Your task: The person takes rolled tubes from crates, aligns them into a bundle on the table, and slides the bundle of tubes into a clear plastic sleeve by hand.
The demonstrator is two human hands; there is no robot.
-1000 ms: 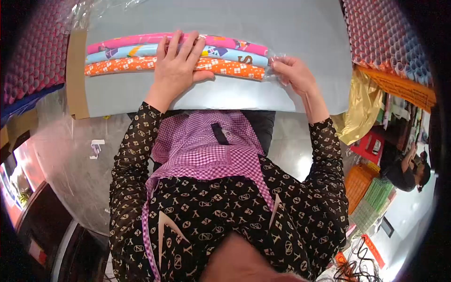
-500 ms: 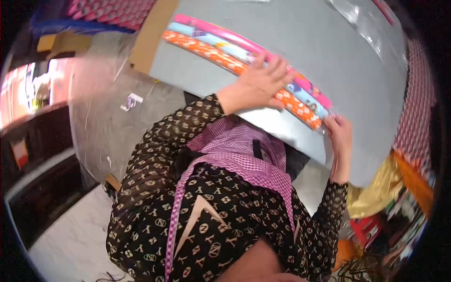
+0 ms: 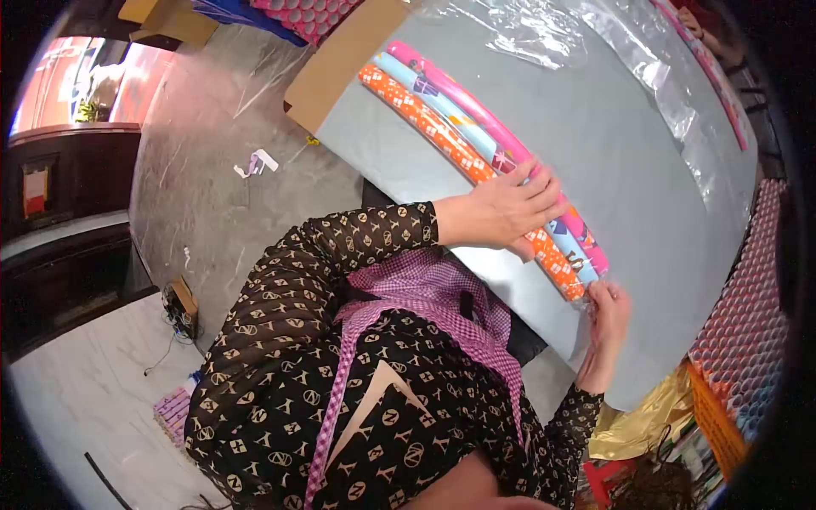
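Three patterned rolls of wrapping paper lie side by side on the grey table: an orange roll (image 3: 429,126), a light blue roll (image 3: 450,115) and a pink roll (image 3: 463,106). Clear plastic film shows around their near right end. My left hand (image 3: 520,208) rests flat across all three, its fingers stretched out over the pink one. At that right end, my right hand (image 3: 609,313) has its fingers closed on the film's end, just past the rolls; the fingertips are partly hidden.
Loose clear plastic film (image 3: 544,38) lies on the far side of the grey table (image 3: 663,255). A cardboard piece (image 3: 340,64) sits at the left edge. Another person's hand (image 3: 701,30) is at the far right, near a pink roll (image 3: 710,76). Stacked rolls (image 3: 744,289) stand beyond the right edge.
The head view has shifted, so the table and rolls appear lower and farther right. Both hands keep about the same places on the rolls and at their end.
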